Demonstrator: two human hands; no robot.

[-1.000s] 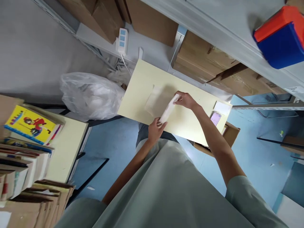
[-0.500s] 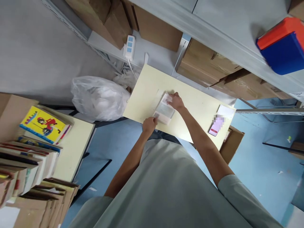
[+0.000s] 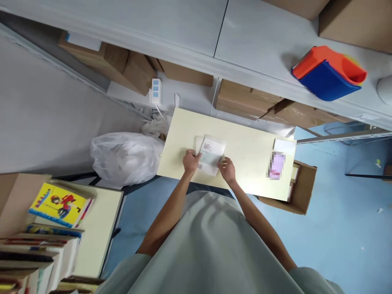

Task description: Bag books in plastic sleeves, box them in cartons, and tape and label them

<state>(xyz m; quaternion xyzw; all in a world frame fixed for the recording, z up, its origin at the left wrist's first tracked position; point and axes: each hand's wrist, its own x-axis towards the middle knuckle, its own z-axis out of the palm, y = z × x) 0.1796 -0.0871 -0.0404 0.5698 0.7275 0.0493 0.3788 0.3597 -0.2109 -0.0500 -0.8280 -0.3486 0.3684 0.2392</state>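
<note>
A thin pale booklet in a clear sleeve lies flat on the cream table, on top of another pale sheet. My left hand grips its left edge with curled fingers. At the booklet's lower right corner my right hand pinches the edge. Both hands sit at the near side of the table, close to my body.
A phone and a white card lie at the table's right end. A white plastic bag sits left of the table, an open cardboard box right. Stacked books fill the lower left. Shelves with boxes and a blue-orange bin stand behind.
The booklet went from held on edge above the table to lying flat. My right hand moved from its far edge to its near right corner. The view shifted.
</note>
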